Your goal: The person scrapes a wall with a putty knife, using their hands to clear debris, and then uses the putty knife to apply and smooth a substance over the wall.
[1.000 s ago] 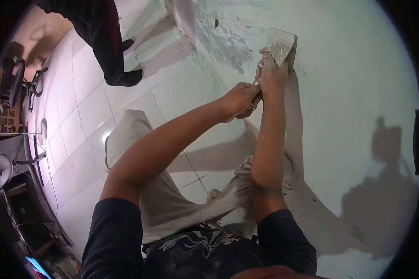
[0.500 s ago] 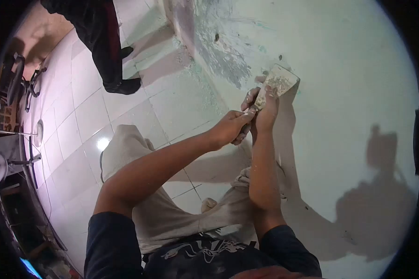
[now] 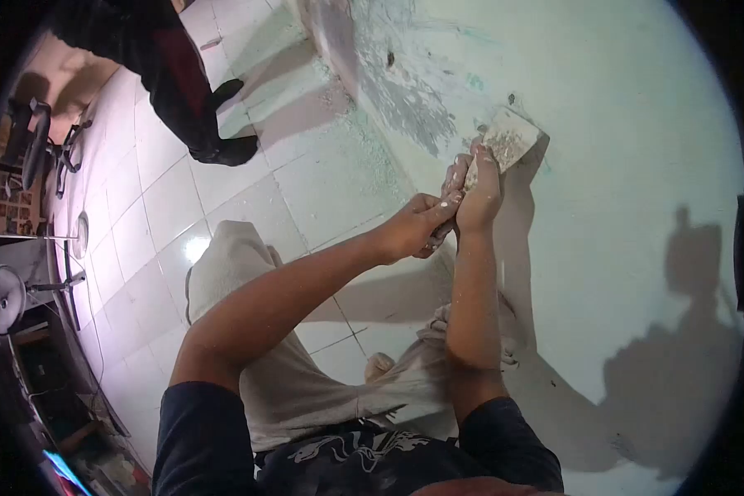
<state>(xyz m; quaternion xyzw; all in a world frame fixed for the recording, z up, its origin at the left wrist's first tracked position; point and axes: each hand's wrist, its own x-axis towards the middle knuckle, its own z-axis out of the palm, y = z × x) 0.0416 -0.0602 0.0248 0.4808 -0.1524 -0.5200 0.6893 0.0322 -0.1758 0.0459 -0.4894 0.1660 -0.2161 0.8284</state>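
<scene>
A broad scraper (image 3: 511,139) with a pale blade lies against the wall, its face dusted with crumbly flakes. My right hand (image 3: 479,194) is closed around the scraper where blade meets handle, the thumb laid along the blade. Lower down, my left hand (image 3: 422,225) is wrapped round the handle end, touching the right hand. Most of the handle is hidden by my fingers, which are smeared with white residue. Close to the blade, the pale green wall (image 3: 620,124) has a patch of stripped grey surface (image 3: 413,107).
Paint flakes (image 3: 364,145) litter the tiled floor (image 3: 248,198) along the wall's foot. Another person's dark-clothed leg (image 3: 169,83) stands at upper left. A round-based stand (image 3: 4,299) and dark furniture line the left side.
The whole view has shifted slightly. The scraper and both hands have moved a little up and right along the wall, with the grip held on.
</scene>
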